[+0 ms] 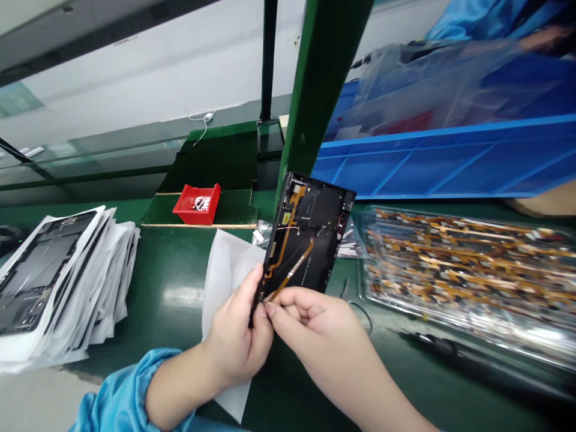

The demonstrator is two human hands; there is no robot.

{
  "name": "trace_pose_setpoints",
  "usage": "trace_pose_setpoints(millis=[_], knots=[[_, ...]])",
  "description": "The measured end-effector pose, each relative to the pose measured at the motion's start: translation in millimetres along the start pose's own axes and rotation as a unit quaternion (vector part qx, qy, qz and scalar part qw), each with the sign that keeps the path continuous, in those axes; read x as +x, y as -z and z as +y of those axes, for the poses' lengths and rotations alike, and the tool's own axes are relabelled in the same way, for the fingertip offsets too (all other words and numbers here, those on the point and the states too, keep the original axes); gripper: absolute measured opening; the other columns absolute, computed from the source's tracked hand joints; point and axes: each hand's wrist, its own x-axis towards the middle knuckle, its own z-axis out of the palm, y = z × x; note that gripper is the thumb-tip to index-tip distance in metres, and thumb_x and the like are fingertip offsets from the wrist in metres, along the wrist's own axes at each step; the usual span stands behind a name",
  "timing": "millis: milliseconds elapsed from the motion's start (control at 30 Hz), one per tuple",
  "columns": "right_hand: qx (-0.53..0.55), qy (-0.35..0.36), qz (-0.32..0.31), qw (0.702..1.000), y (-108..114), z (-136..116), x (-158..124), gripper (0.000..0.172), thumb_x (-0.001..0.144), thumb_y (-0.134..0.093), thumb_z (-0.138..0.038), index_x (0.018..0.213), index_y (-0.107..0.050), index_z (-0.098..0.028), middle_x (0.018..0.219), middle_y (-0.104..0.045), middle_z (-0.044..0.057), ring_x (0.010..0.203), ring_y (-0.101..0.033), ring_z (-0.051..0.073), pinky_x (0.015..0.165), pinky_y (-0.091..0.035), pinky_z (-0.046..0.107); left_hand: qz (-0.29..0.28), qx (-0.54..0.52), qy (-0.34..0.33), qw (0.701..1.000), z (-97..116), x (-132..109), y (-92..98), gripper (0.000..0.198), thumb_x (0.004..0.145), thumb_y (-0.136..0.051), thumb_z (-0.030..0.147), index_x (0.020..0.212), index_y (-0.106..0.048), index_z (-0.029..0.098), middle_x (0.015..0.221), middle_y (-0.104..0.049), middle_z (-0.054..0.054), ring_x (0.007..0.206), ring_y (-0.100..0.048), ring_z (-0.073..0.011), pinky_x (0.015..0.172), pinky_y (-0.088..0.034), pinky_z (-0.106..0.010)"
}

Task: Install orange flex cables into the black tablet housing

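Black tablet back panel with orange flex cables held upright at 12 o'clock, long axis running 7-to-1; left hand grips its lower edge, right hand pinches the bottom corner.

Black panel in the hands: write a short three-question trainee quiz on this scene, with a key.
1. True or false: the red bin stands left of the clear tray of orange parts.
2. Which lies directly behind the left hand? A: a white sheet; B: a blue bin; C: a stack of red bins.
3. Fill the gap: the right hand and left hand hold a black panel whose orange strip is a ____ cable.

Key: 1 true; 2 A; 3 flex.
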Motion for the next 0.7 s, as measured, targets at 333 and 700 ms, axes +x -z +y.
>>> trace_pose_setpoints(millis=[333, 700], knots=[[-0.019, 0.001, 0.000, 1.000, -2.0, -2.3, -1.0, 0.044, 0.079, -0.049, -0.054, 0.068, -0.059, -0.013, 0.057, -0.041, 0.000, 0.054, -0.034, 0.008, 0.050, -0.030, 0.019, 0.004, 0.031, -0.012, 0.999, 3.5, 2.0, 2.5, 0.076, 0.096, -0.046, 0.004, 0.164, -0.019, 0.023, 0.155, -0.046, -0.010, 0.141, -0.047, -0.0156, 0.120, -0.038, -0.023], [-0.022, 0.003, 0.015, 1.000, -5.2, 1.2, 1.7, 0.044, 0.079, -0.050, -0.054, 0.074, -0.064, -0.013, 0.057, -0.043, 0.001, 0.054, -0.036, 0.009, 0.050, -0.032, 0.019, 0.020, 0.018, 0.015, 1.000, 4.4, 2.2, 2.3, 0.075, 0.096, -0.046, 0.004, 0.163, -0.024, 0.028, 0.155, -0.046, -0.006, 0.141, -0.048, -0.0158, 0.120, -0.040, -0.024]])
